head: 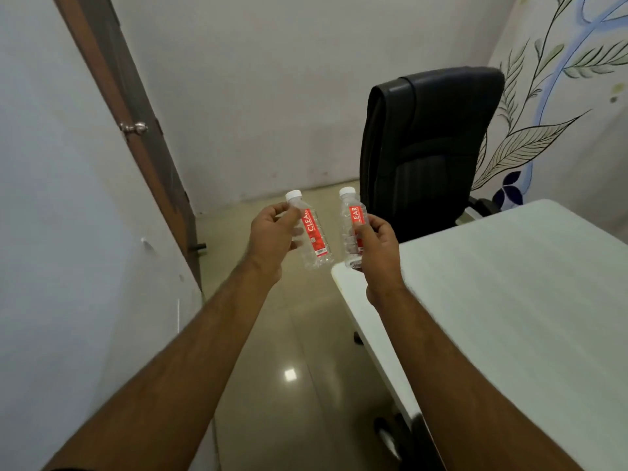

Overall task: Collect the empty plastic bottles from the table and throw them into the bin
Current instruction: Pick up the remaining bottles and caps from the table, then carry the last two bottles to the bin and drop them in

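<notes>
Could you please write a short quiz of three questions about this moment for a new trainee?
1. True or false: the left hand and the right hand each hold one clear plastic bottle.
2. What colour are the labels on the left bottle and the right bottle? A) blue B) red C) green
3. Fill in: the piece of furniture behind the white table is a black office ____.

Key
1. True; both bottles are held upright, white caps on.
2. B, red.
3. chair.
</notes>
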